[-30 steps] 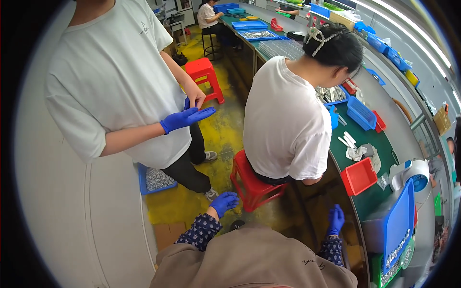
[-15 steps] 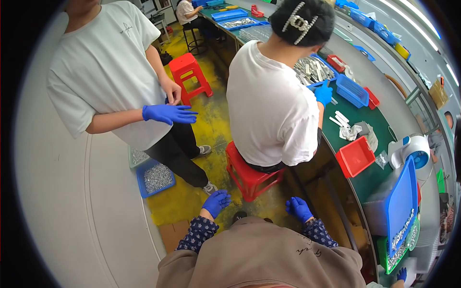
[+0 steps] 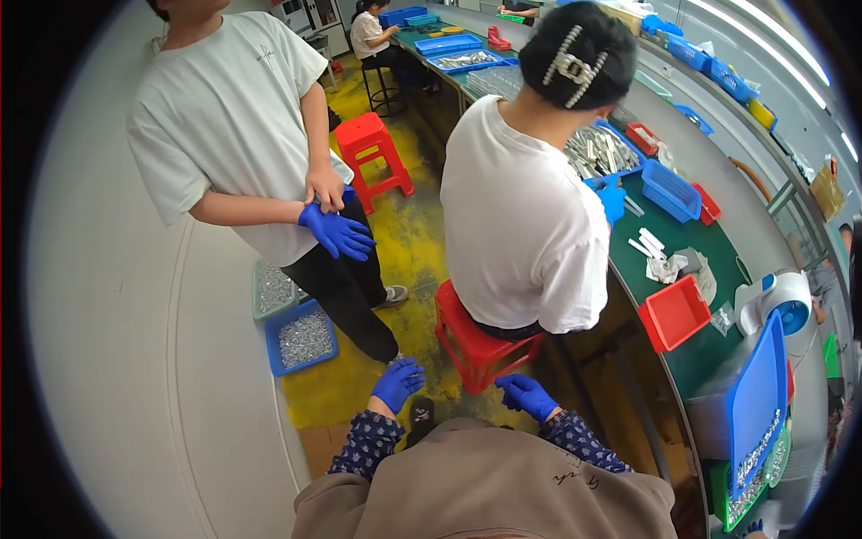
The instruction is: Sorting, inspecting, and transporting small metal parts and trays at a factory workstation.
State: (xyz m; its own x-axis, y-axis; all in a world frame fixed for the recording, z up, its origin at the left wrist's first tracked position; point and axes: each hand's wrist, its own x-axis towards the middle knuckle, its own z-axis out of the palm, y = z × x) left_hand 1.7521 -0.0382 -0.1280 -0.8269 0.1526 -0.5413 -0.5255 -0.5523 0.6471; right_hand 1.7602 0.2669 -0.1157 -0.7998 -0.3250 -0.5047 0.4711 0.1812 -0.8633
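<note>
My left hand [image 3: 398,386], in a blue glove, hangs in the air over the yellow floor, fingers loosely bent and apart with nothing seen in them. Level with it, my right hand [image 3: 528,396], also gloved in blue, points inward with its fingers partly stretched and nothing visible in it. Just beyond and between them stands a red plastic stool [image 3: 460,352], on which a person in a white shirt [image 3: 521,216] sits with their back to me. Neither hand touches the stool.
At the left, a standing person [image 3: 256,117] has one gloved hand. Behind them are a blue bin [image 3: 275,346] of small metal parts and another red stool [image 3: 359,135]. The green workbench [image 3: 628,256] along the right carries a red tray [image 3: 675,313], a fan [image 3: 774,301] and a tilted blue tray [image 3: 759,386].
My right hand has moved left toward the stool, its fingers stretching out more. My left hand has shifted slightly. The standing person's hands have come together lower. The view has moved a little.
</note>
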